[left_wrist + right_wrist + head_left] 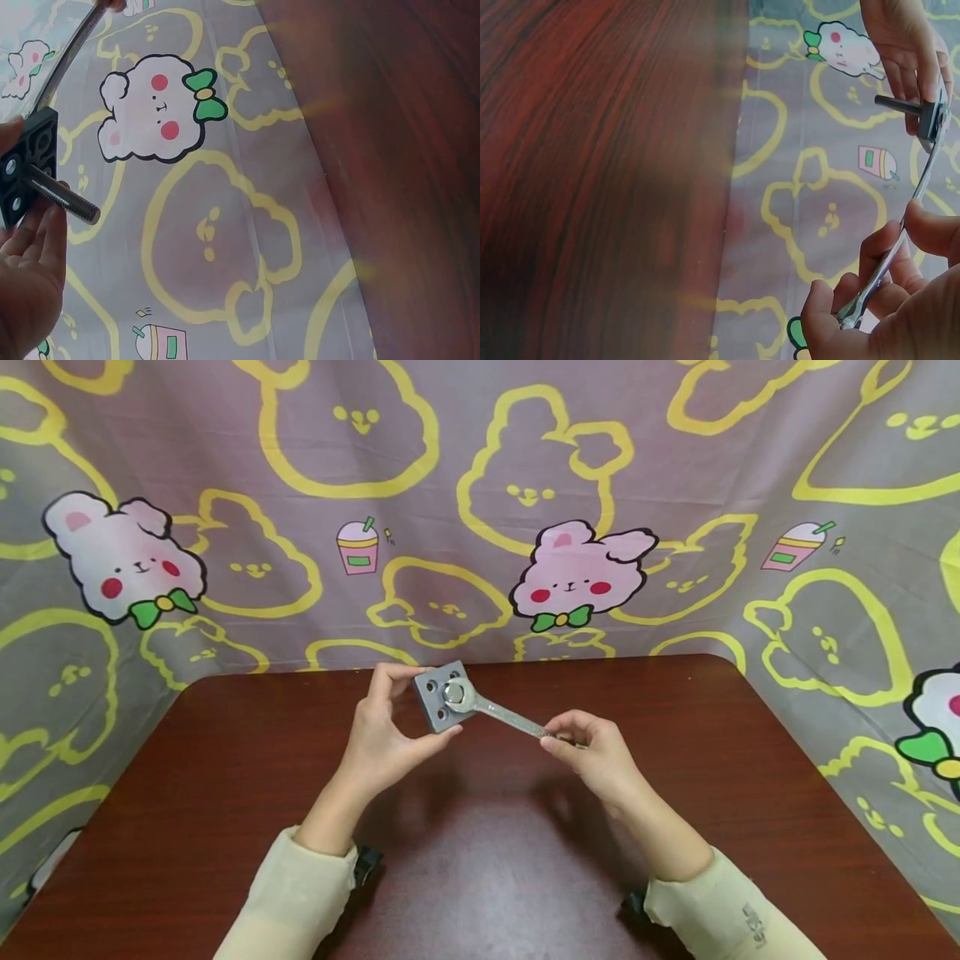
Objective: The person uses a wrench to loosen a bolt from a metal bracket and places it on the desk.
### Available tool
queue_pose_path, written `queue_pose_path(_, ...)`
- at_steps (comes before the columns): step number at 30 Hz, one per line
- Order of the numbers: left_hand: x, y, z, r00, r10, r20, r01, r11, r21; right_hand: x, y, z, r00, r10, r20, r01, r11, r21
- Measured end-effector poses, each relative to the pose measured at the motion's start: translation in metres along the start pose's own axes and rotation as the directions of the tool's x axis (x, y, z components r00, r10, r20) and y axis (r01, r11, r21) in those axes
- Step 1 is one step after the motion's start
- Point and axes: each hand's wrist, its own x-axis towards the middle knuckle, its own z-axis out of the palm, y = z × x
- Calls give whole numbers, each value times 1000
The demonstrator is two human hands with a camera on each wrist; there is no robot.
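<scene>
My left hand (375, 735) grips a square grey plate (431, 700) with holes near its corners, thumb along the lower edge and fingers along the upper. A bolt passes through the middle of the plate; its hex head (454, 692) faces up toward the head camera. The threaded shank (67, 196) sticks out of the other side in the left wrist view. A silver wrench (510, 717) has its ring end around the bolt head. With thumb and fingers, my right hand (600, 758) pinches the wrench's far end. Plate and wrench are held up over the table.
A dark reddish-brown wooden table (247, 760) with rounded far corners lies below both hands. Behind it and at the sides hangs a grey cloth (450, 485) with yellow outlines and cartoon rabbits. Dark straps (367, 865) show at the light sleeve cuffs.
</scene>
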Motion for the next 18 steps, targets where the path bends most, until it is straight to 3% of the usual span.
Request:
queue_pose_path(10,2,6,-11,994,15,108,-6,996,-85,8,1,-6,996,-84,30,85,996,-29)
queue_pose_path(18,-1,8,-20,968,-23,249,42,997,-72,19,0,-22,982,-169,86,178,979,-102)
